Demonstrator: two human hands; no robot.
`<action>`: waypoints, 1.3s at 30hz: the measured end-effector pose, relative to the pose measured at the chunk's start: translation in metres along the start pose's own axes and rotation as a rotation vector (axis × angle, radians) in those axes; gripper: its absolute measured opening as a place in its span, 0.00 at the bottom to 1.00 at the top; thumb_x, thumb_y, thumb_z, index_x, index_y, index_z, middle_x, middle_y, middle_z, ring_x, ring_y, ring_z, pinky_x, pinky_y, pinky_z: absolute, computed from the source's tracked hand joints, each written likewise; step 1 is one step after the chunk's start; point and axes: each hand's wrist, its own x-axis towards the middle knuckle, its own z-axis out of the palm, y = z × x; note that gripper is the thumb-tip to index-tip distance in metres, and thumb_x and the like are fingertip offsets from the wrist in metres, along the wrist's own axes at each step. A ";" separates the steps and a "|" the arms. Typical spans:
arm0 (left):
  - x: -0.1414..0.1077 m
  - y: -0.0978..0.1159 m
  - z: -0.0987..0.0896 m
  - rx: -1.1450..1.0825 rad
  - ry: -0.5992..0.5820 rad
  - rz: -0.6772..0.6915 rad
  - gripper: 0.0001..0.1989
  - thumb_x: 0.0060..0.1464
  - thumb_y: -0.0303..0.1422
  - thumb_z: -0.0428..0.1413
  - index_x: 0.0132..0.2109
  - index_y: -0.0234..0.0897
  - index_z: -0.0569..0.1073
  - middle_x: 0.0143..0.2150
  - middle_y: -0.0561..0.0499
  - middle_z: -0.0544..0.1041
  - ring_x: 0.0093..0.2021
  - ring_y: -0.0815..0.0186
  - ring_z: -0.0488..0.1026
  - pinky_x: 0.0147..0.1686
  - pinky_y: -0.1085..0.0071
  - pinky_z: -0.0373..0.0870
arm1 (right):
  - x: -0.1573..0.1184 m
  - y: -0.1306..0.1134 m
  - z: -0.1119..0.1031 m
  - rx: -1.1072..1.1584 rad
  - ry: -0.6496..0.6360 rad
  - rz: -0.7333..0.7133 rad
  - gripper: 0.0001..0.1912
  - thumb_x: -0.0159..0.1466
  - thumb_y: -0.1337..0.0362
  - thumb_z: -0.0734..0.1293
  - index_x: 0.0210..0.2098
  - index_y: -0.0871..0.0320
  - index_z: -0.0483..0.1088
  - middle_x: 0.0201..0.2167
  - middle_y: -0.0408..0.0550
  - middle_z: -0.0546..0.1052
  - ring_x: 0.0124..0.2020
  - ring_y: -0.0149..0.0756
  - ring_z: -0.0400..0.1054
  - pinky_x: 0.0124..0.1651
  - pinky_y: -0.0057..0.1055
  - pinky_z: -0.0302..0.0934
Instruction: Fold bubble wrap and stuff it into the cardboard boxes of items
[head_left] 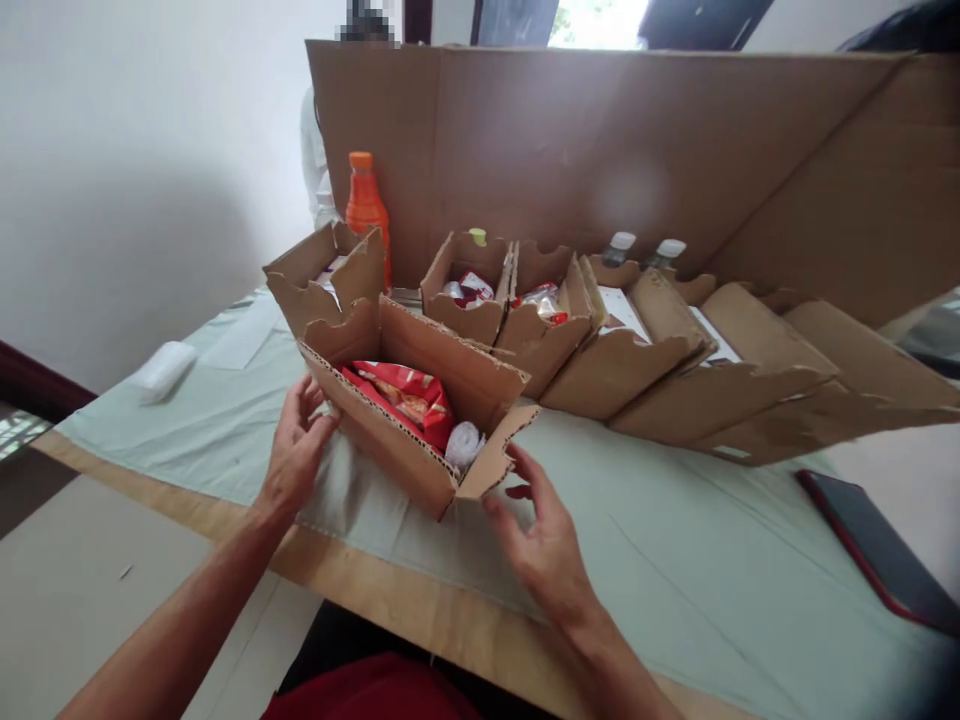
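An open-topped cardboard box [375, 425] stands at an angle near the table's front edge. Inside it lie a shiny red food packet [409, 400] and a small roll of whitish plastic [464, 445]. My left hand [294, 450] has its fingers bent against the box's left corner, thumb on the outer wall. At the opposite end, my right hand [538, 535] grips the notched end wall between thumb and fingers. The undersides of both grips are partly hidden.
Several cardboard bins [652, 350] holding packets and papers line the back, before a tall cardboard panel [600, 150]. An orange bottle [367, 205] stands behind the left bin [300, 268]. A plastic-wrapped bundle [166, 370] lies left; a dark tablet-like device [877, 540] lies right. A person [365, 25] is behind the panel.
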 end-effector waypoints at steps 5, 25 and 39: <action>-0.050 -0.019 0.008 0.116 -0.138 -0.077 0.44 0.57 0.42 0.61 0.75 0.46 0.50 0.77 0.40 0.53 0.75 0.46 0.55 0.69 0.48 0.60 | 0.041 0.017 0.014 0.119 -0.198 0.034 0.15 0.65 0.61 0.65 0.50 0.57 0.70 0.42 0.52 0.81 0.36 0.40 0.75 0.36 0.34 0.71; -0.014 -0.014 -0.013 0.221 -0.261 -0.002 0.24 0.53 0.48 0.63 0.52 0.39 0.74 0.52 0.41 0.81 0.53 0.47 0.78 0.53 0.54 0.76 | 0.052 0.013 0.082 -0.251 -0.169 -0.347 0.10 0.70 0.63 0.64 0.47 0.59 0.73 0.37 0.55 0.82 0.38 0.46 0.76 0.41 0.39 0.70; 0.087 -0.011 0.021 0.742 -0.108 -0.010 0.23 0.53 0.50 0.53 0.18 0.40 0.66 0.16 0.53 0.66 0.22 0.65 0.64 0.25 0.68 0.56 | 0.054 0.016 0.088 -0.208 -0.200 -0.388 0.15 0.68 0.69 0.62 0.50 0.58 0.76 0.52 0.56 0.81 0.50 0.46 0.76 0.51 0.45 0.71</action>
